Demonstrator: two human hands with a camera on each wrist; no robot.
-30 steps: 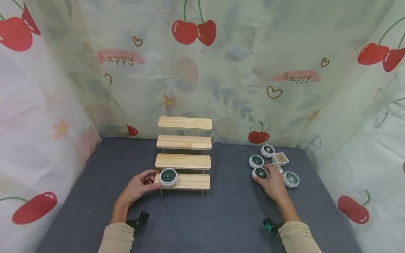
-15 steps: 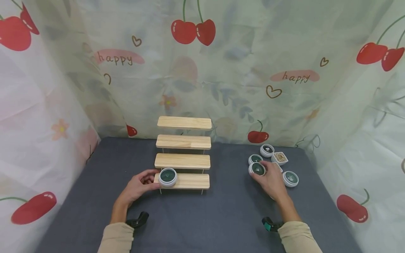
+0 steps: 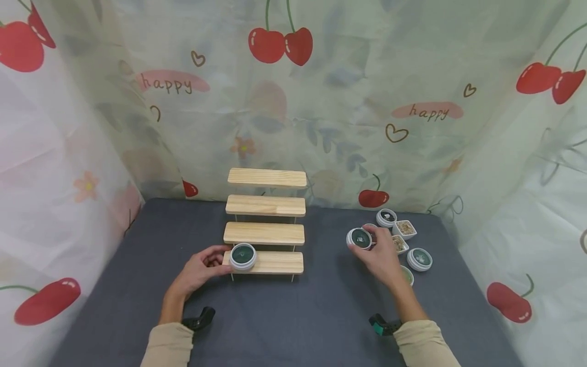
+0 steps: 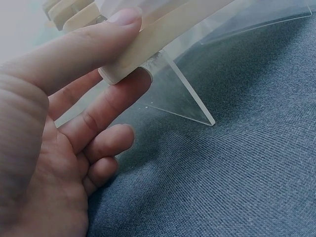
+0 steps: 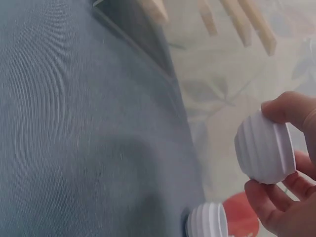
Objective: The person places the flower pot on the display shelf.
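Observation:
A four-tier wooden shelf stand with clear side supports stands on the dark cloth. On the left end of its lowest board sits a white pot with a dark green inside. My left hand grips that board's end: in the left wrist view the thumb lies on top against the pot's side, and a finger is bent underneath. To the right, my right hand holds a second white ribbed pot between thumb and fingers, raised off the cloth. A further ribbed pot stands below it in the right wrist view.
Around the right hand stand several more containers: a round pot at the back, square white dishes with grainy contents, a round pot at the right, and a greenish one partly behind the wrist. Printed curtains enclose the table.
My right hand has lifted the white pot from the group and carried it left and up, uncovering a square dish and a greenish container. The left hand stays in place.

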